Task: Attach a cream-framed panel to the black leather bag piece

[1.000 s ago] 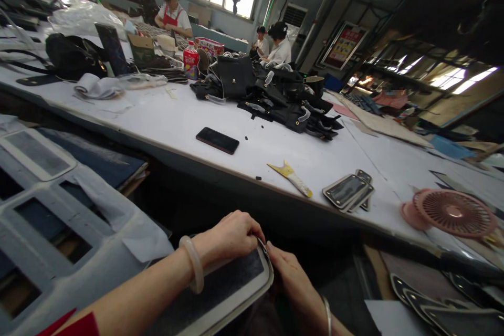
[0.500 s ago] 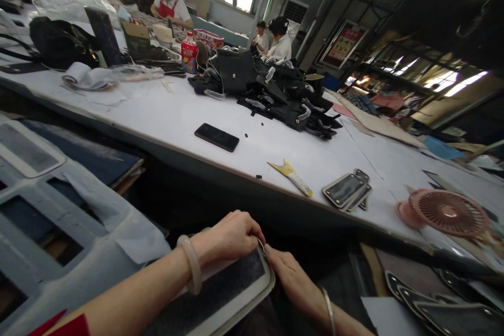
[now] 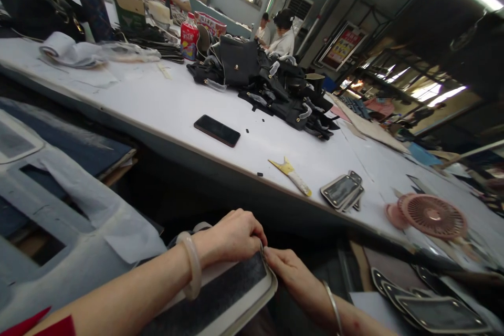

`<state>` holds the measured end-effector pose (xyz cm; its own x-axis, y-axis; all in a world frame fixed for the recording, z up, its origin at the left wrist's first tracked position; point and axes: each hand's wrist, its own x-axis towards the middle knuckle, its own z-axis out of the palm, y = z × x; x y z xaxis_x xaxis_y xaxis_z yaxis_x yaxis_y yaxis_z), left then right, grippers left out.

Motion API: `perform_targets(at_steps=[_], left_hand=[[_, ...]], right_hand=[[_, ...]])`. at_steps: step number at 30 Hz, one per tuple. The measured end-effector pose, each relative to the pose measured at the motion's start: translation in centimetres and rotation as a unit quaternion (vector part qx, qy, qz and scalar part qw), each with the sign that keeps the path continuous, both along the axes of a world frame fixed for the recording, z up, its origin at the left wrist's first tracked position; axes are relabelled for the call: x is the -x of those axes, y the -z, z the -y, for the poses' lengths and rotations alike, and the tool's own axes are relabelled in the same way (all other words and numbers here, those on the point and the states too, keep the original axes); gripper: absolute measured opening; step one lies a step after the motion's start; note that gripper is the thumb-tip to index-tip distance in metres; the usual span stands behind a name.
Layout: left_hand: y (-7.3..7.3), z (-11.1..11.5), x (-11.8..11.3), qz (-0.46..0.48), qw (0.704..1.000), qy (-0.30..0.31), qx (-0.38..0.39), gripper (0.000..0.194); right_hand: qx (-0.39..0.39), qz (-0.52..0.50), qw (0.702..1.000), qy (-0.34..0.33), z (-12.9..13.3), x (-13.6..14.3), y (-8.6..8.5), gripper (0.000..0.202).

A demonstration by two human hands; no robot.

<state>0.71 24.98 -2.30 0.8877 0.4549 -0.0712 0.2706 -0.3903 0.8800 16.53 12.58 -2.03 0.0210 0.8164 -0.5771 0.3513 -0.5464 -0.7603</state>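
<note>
A flat dark panel (image 3: 226, 289) with a broad pale border and rounded corners lies low in front of me. My left hand (image 3: 236, 233) is closed at the panel's far corner, its fingers curled over the edge. On the right side of that corner, my right hand (image 3: 289, 268) pinches the rim between thumb and fingers. Both sets of fingertips nearly meet there. What exactly lies between them is too small to make out. My left forearm hides part of the panel.
Beyond the panel runs a white table (image 3: 157, 102) bearing a phone (image 3: 217, 130), a yellow-and-white tool (image 3: 290, 175), small framed pieces (image 3: 342, 190), a pink fan (image 3: 433, 216) and black bags (image 3: 271, 79). More framed pieces (image 3: 437, 307) lie lower right; a grey frame (image 3: 90, 241) stands left. Several people work behind.
My view has shifted slightly, so the table's items sit a little differently. Both hands keep their hold at the panel's corner, with the right wrist slightly further right.
</note>
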Motion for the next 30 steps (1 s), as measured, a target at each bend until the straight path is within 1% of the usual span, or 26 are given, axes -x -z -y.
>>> perform_targets(at_steps=[4,7,10,13,15,18,20,22,24,25,27,30], left_hand=[[0.2,-0.1,0.0,0.005,1.0,0.002,-0.008,0.038],[0.3,-0.2,-0.1,0.007,1.0,0.014,-0.016,0.038],[0.4,-0.1,-0.2,0.0,1.0,0.021,-0.023,0.036],[0.2,-0.3,0.0,-0.009,0.999,0.03,-0.031,0.035],[-0.2,-0.5,0.5,-0.013,0.998,0.047,-0.039,0.036],[-1.4,-0.7,1.8,-0.025,0.996,0.073,-0.048,0.047],[-2.2,-0.3,3.0,-0.041,0.995,0.068,-0.057,0.055],[-2.8,0.5,4.4,-0.058,0.996,0.044,-0.058,0.061],[-3.0,1.8,6.0,-0.074,0.996,-0.009,-0.055,0.065],[-3.1,2.5,6.8,-0.079,0.994,-0.045,-0.054,0.065],[-3.1,4.0,8.6,-0.086,0.987,-0.121,-0.06,0.063],[-3.0,6.1,11.2,-0.083,0.97,-0.221,-0.063,0.056]], right_hand=[[0.048,0.007,0.999,-0.003,-0.1,0.1,-0.4,0.065],[0.072,0.034,0.997,-0.005,-0.3,0.2,-0.5,0.069],[0.082,0.071,0.994,-0.023,-0.7,0.2,-0.8,0.072],[0.07,0.108,0.991,-0.042,-1.1,0.6,-1.1,0.076],[0.049,0.122,0.99,-0.053,-1.3,0.9,-1.2,0.081],[0.009,0.127,0.99,-0.058,-1.1,1.1,-0.8,0.084],[-0.021,0.109,0.993,-0.05,-0.7,0.9,-0.2,0.083],[-0.05,0.076,0.995,-0.039,-0.2,0.7,0.5,0.083],[-0.067,0.034,0.997,-0.017,0.2,0.5,1.0,0.084],[-0.067,0.008,0.998,-0.002,0.5,0.5,1.1,0.084],[-0.063,-0.057,0.996,0.028,0.9,0.7,0.8,0.079],[-0.056,-0.173,0.982,0.056,1.3,1.3,-0.1,0.063]])
